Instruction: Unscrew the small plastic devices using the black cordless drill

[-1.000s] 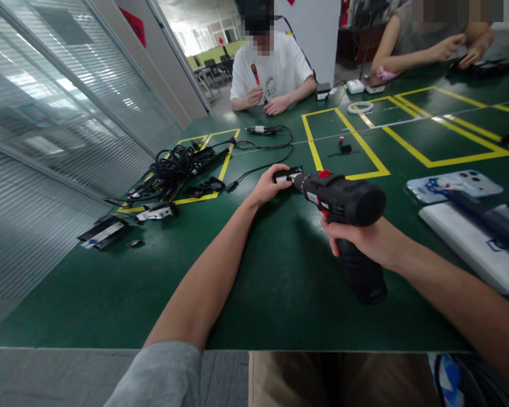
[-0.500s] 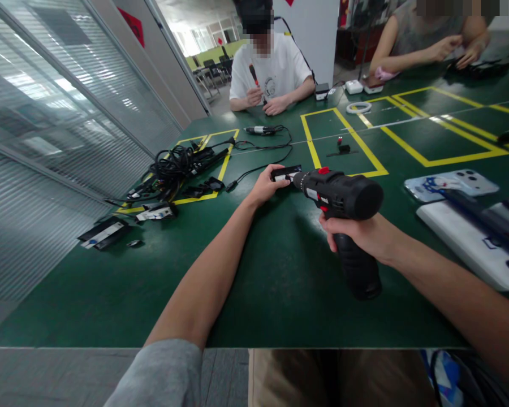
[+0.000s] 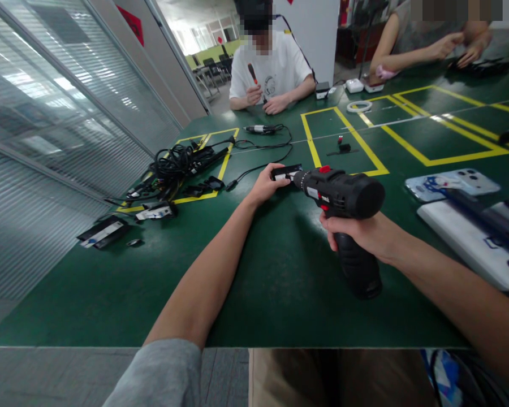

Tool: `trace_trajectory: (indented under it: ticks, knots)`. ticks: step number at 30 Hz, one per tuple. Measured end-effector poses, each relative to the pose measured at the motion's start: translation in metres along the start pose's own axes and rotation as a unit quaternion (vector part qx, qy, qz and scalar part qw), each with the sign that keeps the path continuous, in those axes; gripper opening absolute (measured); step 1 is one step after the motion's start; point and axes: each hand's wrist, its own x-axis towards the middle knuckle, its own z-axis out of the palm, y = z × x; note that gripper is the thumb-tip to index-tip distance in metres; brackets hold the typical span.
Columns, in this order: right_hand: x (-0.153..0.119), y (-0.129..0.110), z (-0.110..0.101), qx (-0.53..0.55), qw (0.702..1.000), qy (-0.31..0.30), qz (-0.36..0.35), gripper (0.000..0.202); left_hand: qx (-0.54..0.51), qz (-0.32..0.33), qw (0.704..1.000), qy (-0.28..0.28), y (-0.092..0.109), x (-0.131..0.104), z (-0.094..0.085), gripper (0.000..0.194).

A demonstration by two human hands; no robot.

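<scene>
My right hand [image 3: 360, 234] is wrapped round the grip of a black and red cordless drill [image 3: 343, 192], which points away to the left. The chuck end of the drill meets a small black part with a silvery face [image 3: 294, 168] on the green table. Fingers of my left hand [image 3: 268, 183] grip that part from its left side. The tip of the bit is hard to make out against the part.
Tangled black cables [image 3: 178, 164] lie at the left, near a black box-shaped part [image 3: 104, 232]. A phone [image 3: 452, 185] and a white case [image 3: 470, 243] are at the right. Across the table [image 3: 254, 294], a person [image 3: 275, 73] holds a screwdriver [image 3: 253, 73]; another person's hands [image 3: 470, 53] work at the far right.
Almost nothing differs. Both hands, the drill and the black part stay in place, with only a very slight shift of the view.
</scene>
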Motion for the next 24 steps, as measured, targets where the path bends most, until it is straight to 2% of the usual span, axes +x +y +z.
trace_trajectory:
  ticks: [24]
  knots:
    - [-0.0009,-0.0024,0.001,0.004,1.0,0.002,-0.008,0.009,-0.007,0.001,1.0,0.001,-0.0049,0.0029,0.0011,0.061]
